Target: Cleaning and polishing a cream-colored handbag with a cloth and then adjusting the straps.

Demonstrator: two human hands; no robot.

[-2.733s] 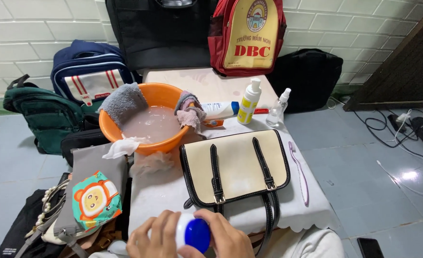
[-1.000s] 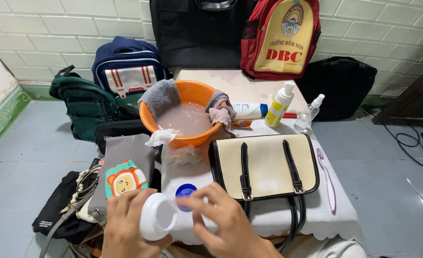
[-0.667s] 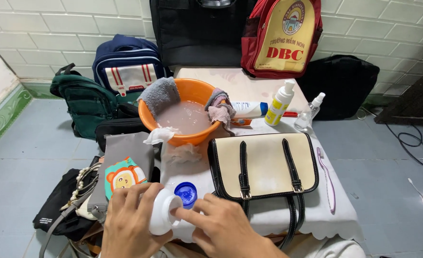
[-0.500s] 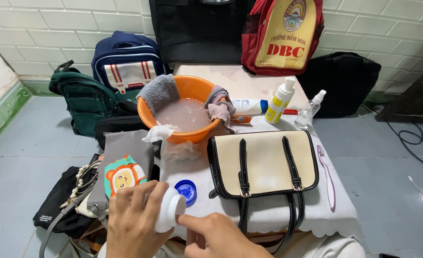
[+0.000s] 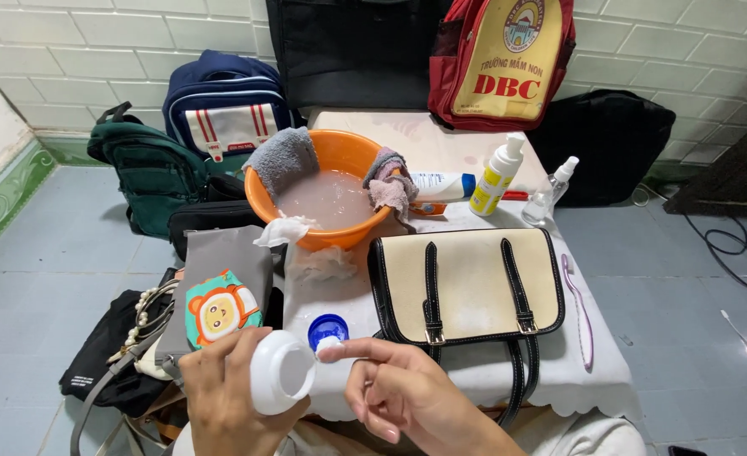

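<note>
Now left hand [image 5: 221, 397] grips white jar [image 5: 279, 382], mouth tilted right. Right hand [image 5: 399, 393] loosely curled, empty, index fingertip with cream dab at jar rim; blue lid [image 5: 327, 328] just above.

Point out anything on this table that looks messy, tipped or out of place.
The orange basin holds murky water, with a grey cloth and another rag draped over its rim. Crumpled wet tissue lies against its base. A tube lies on its side behind it. The blue cap sits loose on the tablecloth.
</note>
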